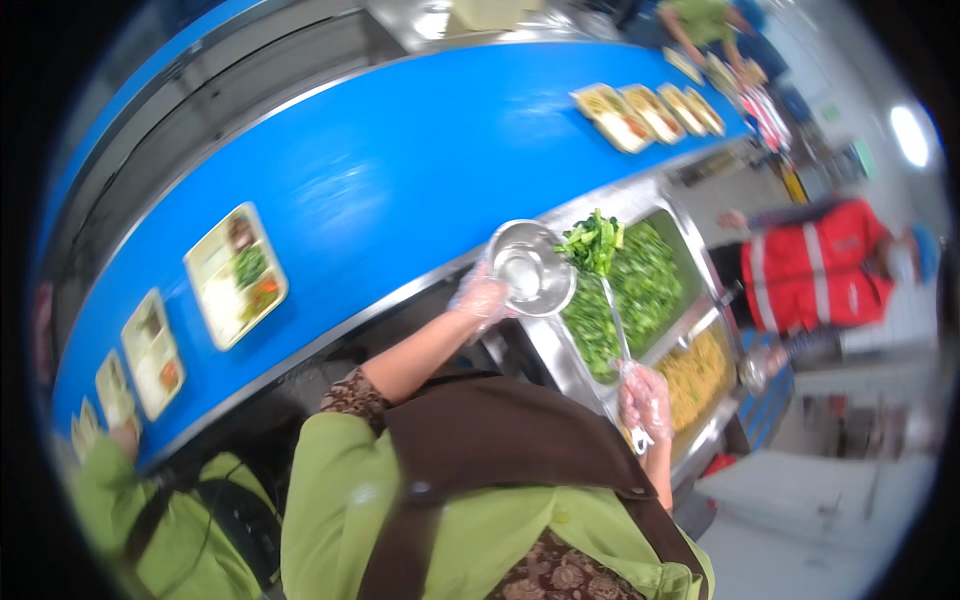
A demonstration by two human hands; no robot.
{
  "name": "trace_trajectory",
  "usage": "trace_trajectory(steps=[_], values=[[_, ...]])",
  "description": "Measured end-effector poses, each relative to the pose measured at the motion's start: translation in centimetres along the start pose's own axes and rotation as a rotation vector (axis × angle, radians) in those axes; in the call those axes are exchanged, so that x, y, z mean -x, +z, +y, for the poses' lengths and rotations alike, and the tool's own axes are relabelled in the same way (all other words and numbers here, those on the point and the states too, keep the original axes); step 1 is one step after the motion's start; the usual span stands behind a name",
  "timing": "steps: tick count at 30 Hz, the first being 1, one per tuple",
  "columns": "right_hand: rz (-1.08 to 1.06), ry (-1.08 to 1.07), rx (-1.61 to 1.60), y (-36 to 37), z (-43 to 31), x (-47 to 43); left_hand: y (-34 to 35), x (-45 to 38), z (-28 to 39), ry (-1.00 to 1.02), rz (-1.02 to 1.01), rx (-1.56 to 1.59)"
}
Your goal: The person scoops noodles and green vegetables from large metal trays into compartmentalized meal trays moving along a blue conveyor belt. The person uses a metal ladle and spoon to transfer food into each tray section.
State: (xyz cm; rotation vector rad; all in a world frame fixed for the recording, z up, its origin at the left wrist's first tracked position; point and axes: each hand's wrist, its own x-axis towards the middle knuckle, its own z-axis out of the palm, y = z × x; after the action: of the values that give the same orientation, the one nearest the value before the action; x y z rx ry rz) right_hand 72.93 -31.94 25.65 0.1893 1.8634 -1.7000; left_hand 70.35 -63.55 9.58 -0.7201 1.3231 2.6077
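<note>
My left hand (484,295), in a clear plastic glove, grips the side of a round stainless steel bowl (551,289). Nothing but shine shows inside the bowl. In my right hand (643,401), also gloved, is the handle of a long metal serving utensil (616,319). Its far end is heaped with chopped leafy greens (592,244), close to the bowl's right rim. Below that heap, a deep steel pan (673,217) holds more chopped greens (637,300). A second pan beside it contains shredded yellow food (694,375).
A blue conveyor belt (435,150) curves across the front. One filled compartment tray (236,274) lies on it at left, with several more beyond. Filled trays (615,116) also stand at the upper right. A co-worker in green (172,525) is at left; a person in a red vest (817,266) stands right.
</note>
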Motion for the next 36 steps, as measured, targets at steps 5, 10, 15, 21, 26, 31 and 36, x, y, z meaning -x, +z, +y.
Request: trace_trajectory(steps=[5,10,15,21,26,31,36], values=[[-0.404,0.008,0.188,8.1,-0.8,-4.8,-7.6,7.0,3.7,0.253,0.098,0.168],[-0.851,-0.003,0.318,21.2,0.0,-10.0,-18.7,16.6,5.3,0.452,0.407,0.357],[-1.165,0.268,0.346,38.3,-0.2,-10.5,-28.8,26.8,7.1,0.653,0.756,0.417],[-1.387,0.233,0.438,57.7,3.2,-8.4,-36.3,34.7,5.6,0.663,1.099,0.55],[-1.37,0.063,0.67,67.4,8.0,-7.3,-37.2,38.8,1.5,0.67,1.101,0.629],[-1.337,-0.355,1.147,70.2,12.6,-9.8,-36.9,41.0,-0.8,0.6,1.128,0.681],[-1.198,-1.328,1.287,69.5,15.4,-10.7,-36.7,41.9,-0.3,0.61,1.11,0.708]])
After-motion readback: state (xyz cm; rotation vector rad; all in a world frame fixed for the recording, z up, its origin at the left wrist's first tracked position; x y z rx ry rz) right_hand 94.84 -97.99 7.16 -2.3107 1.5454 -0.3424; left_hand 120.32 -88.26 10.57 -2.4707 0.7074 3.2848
